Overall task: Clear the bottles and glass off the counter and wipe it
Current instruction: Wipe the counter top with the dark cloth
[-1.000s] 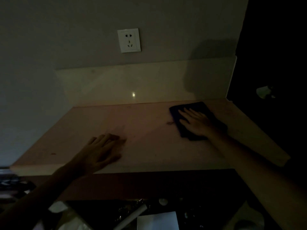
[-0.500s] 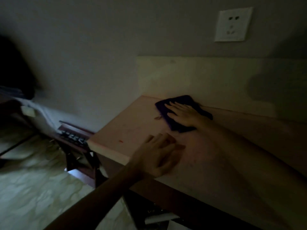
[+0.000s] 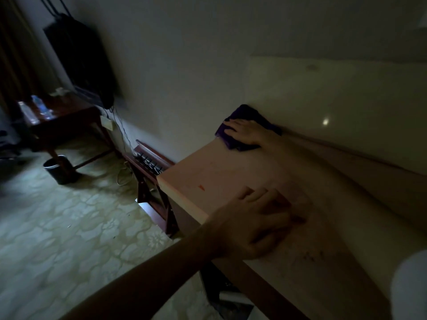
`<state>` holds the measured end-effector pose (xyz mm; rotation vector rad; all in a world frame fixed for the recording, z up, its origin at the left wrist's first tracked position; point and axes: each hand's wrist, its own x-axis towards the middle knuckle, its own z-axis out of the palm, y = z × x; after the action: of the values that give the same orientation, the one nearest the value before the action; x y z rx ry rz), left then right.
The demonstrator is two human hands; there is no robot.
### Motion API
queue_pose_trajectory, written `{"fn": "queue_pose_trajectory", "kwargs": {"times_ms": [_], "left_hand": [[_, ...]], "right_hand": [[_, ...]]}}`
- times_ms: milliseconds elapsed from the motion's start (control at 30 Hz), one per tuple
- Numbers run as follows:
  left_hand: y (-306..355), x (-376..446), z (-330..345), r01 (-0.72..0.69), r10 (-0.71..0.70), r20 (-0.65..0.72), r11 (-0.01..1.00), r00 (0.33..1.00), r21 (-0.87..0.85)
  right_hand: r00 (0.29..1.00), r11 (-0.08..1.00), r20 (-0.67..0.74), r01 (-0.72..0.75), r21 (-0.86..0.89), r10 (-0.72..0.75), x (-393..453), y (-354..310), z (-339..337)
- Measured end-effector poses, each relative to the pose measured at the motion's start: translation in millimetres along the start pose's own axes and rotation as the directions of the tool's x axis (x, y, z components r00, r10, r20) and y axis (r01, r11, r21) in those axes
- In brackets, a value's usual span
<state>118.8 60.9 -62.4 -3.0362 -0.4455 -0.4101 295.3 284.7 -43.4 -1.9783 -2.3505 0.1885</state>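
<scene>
The right hand (image 3: 246, 131), fingers flat, has pushed the cloth (image 3: 240, 116) to the table (image 3: 221, 172) corner, centre frame (wiping nearly done); the left hand (image 3: 256, 225) rests flat, empty.

Soft purple cloth (image 3: 240, 118); smooth counter (image 3: 221, 174), glossy backsplash (image 3: 335, 93).

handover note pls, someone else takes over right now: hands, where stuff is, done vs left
Right hand: flat on the purple cloth, pressing it onto the counter at its far left corner by the wall.
Left hand: flat on the counter near the front edge, holding nothing.
Bottles: on the dark side table across the room. No glass that I can make out; too dim.
Done: the visible counter holds no bottles or glass.
Left: keep wiping; an orange mark near the front left edge and dark specks nearer the person remain.
</scene>
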Motion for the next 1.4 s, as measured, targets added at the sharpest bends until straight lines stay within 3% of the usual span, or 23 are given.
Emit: {"fn": "queue_pose_trajectory", "kwargs": {"times_ms": [267,533,733,933,1067,1233,1400], "left_hand": [[-2,-2,2,-0.031,0.031,0.008,0.999,1.000,0.042],[6,-4,2,0.026,-0.028,0.018,0.996,0.999,0.089],[11,-5,9,0.063,-0.061,-0.056,0.997,0.997,0.034],[13,-5,15,0.068,-0.061,-0.111,0.996,0.992,0.054],[16,-5,14,0.081,-0.073,-0.112,0.994,0.991,0.073],[16,-7,15,0.100,-0.094,-0.080,0.992,0.992,0.073],[21,-9,9,0.099,-0.093,-0.064,0.990,0.994,0.100]], "right_hand": [[0.989,0.988,0.032,0.145,-0.051,-0.144,-85,-16,13],[0.977,0.978,-0.033,-0.210,0.005,0.210,-243,51,10],[0.834,0.839,-0.097,-0.543,0.026,0.543,-415,100,8],[0.569,0.578,-0.119,-0.813,0.065,0.814,-581,133,8],[0.420,0.434,-0.141,-0.897,0.088,0.897,-651,122,12],[0.390,0.402,-0.125,-0.910,0.101,0.912,-669,96,18],[0.439,0.453,-0.139,-0.887,0.091,0.888,-644,74,24]]}}
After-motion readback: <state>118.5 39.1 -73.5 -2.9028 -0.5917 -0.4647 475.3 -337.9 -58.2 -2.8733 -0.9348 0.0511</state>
